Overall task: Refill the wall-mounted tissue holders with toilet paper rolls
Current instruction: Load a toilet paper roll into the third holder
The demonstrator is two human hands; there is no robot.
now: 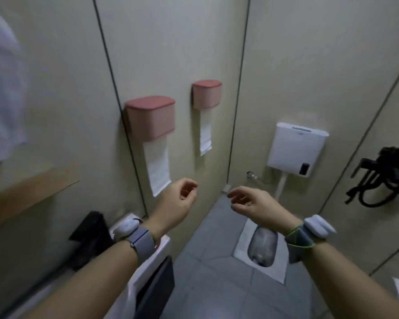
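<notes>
A: Quick pass. We see two pink wall-mounted holders: the near holder (150, 116) and the far holder (207, 93), lids down, each with a paper tail (157, 166) hanging below.

B: Agreed. So both look loaded already, we'd judge. Hands?

A: Left hand (177, 201) and right hand (251, 203) float in the air below the holders, apart from each other, fingers loosely curled, holding nothing.

B: Any spare toilet paper roll?

A: None we can make out. Something white sits at the right edge, too cropped to name.

B: Step, then?

A: We'd call it between refills or near done. Next move probably calls for checking the lids are seated, or fetching a roll from out of view.

B: Background: white cistern (296, 149), squat pan (262, 247), grey floor tiles.
</notes>
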